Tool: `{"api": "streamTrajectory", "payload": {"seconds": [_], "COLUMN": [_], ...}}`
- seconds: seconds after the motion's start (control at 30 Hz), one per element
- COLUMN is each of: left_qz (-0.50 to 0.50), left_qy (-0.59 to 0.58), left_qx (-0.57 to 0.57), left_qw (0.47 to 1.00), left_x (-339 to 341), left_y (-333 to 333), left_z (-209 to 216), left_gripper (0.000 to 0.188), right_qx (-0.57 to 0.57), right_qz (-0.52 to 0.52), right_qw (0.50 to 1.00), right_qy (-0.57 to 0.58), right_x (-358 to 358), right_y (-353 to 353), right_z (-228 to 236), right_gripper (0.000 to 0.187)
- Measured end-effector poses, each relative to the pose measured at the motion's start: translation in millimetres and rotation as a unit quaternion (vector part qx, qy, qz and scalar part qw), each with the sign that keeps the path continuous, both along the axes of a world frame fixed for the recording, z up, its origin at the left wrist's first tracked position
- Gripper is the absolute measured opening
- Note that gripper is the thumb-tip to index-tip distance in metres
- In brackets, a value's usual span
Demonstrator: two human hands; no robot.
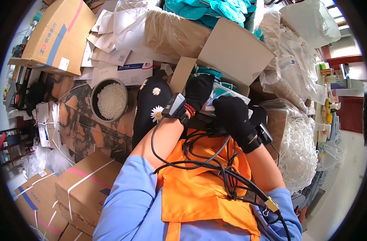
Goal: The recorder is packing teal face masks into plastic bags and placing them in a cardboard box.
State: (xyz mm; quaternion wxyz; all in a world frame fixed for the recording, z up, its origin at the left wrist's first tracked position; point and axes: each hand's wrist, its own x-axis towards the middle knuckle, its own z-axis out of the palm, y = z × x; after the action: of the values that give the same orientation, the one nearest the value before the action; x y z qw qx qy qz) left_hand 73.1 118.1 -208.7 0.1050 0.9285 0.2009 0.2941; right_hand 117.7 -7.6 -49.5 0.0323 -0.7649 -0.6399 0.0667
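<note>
A clear plastic packet (227,93) with something teal and white inside lies between my two black-gloved hands. My left hand (199,90) is closed at the packet's left edge, its fingertips partly hidden. On the packet's near right side, my right hand (233,116) is curled in a grip, knuckles up. Just beyond them stands an open cardboard box (237,48) with its flaps raised. Folded teal pieces (209,71) show inside it, partly covered by my left hand.
Left of my knee is a grey bucket (94,100) of white pellet-like bits. A heap of teal pieces (215,9) lies at the back. A bag of white cords (298,148) stands at right, strapped cartons (85,188) at lower left. Black cables (207,164) cross my orange apron.
</note>
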Motion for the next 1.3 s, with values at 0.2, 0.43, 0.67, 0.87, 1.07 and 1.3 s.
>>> {"api": "streamTrajectory", "payload": {"seconds": [0.2,0.43,0.67,0.87,1.07,1.3], "left_qz": [0.052,-0.101,-0.174,-0.177,-0.112,-0.087], "left_qy": [0.038,-0.072,-0.087,-0.097,-0.131,-0.092], "left_qx": [-0.058,-0.119,-0.119,-0.314,-0.481,-0.311], "left_qw": [0.996,0.985,0.974,0.928,0.860,0.942], "left_x": [0,-7,-8,-2,0,8], "left_y": [5,-1,-3,-4,-14,-4], "left_z": [10,43,51,23,42,-5], "left_gripper": [0.013,0.016,0.016,0.012,0.017,0.014], "right_qx": [-0.016,0.176,-0.002,0.089,0.065,0.043], "right_qz": [0.008,-0.193,-0.232,-0.213,-0.123,0.026], "right_qw": [0.999,0.956,0.957,0.961,0.989,0.998], "right_qy": [-0.029,0.132,0.172,0.150,0.045,-0.041], "right_x": [-12,30,36,32,21,-13], "right_y": [-7,-9,-2,-4,5,-3], "right_z": [12,-2,-23,-29,-25,-6], "right_gripper": [0.012,0.021,0.025,0.024,0.014,0.007]}}
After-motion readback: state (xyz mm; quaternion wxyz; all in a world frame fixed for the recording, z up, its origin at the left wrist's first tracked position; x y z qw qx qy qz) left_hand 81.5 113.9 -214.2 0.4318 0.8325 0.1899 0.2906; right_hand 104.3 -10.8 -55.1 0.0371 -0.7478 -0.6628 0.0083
